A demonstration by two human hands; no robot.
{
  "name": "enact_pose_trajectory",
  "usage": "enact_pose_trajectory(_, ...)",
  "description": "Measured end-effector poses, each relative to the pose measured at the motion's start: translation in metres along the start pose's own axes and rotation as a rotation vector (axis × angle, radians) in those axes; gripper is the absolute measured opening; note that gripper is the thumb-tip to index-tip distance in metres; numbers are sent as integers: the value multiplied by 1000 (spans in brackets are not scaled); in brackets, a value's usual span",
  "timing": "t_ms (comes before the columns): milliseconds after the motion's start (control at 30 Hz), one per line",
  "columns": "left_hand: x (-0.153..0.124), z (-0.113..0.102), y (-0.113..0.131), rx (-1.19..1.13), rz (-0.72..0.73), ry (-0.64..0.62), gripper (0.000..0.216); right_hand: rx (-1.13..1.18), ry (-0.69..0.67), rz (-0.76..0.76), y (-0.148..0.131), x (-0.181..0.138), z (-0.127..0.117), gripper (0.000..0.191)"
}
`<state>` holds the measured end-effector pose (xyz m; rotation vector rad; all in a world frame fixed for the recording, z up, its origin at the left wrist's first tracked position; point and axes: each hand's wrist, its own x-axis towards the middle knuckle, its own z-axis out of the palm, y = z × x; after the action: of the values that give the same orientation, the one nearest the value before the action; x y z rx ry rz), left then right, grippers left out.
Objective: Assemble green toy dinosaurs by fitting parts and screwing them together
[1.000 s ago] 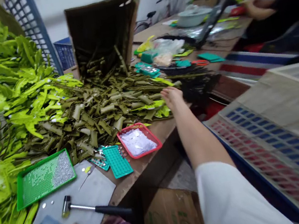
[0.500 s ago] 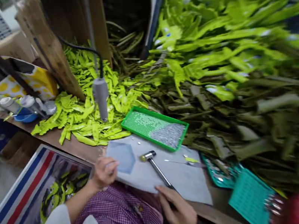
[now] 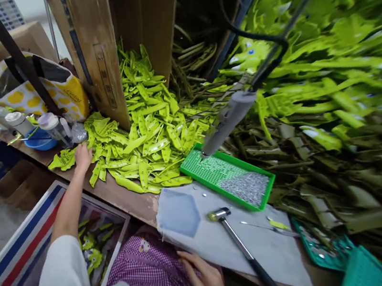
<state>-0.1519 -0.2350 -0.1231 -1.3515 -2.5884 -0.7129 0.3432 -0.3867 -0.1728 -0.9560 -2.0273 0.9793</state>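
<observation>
My left hand (image 3: 83,157) is stretched out to the left end of a heap of lime-green fabric pieces (image 3: 151,144), touching it. Its fingertips point down into the pieces, and I cannot make out whether they grip one. My right hand (image 3: 207,280) rests low by the table edge, over the purple checked apron (image 3: 149,270), fingers loosely stretched with nothing in them. To its right a hammer (image 3: 238,242) with a black handle lies on a pale cloth (image 3: 274,255). A thin metal tool (image 3: 262,224) lies beyond the hammer.
A green tray (image 3: 227,176) holds small shiny bits, with a grey hanging tool (image 3: 229,120) above it. Dark green strips (image 3: 327,179) are heaped at right. Teal trays (image 3: 363,270), a yellow-white bag (image 3: 49,95), a blue bowl (image 3: 40,139) and a striped bin (image 3: 25,266) surround the table.
My left hand has moved from beside the cloth out to the left end of the green heap. The right hand has come away from the hammer handle toward the apron. The view has shifted left.
</observation>
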Motion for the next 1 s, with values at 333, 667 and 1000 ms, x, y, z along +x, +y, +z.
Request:
enact_pose_trajectory(333, 5, 8, -1, -109, 65, 197, 35, -24, -16, 141, -6, 7, 6, 21)
enact_pose_trajectory(667, -43, 12, -19, -49, 130, 334, 37, -31, -19, 122, -26, 14, 14, 22)
enact_pose_trajectory(1000, -84, 16, -20, -137, -20, 491, 36, 264, 9, 32, -89, 171, 37, 27)
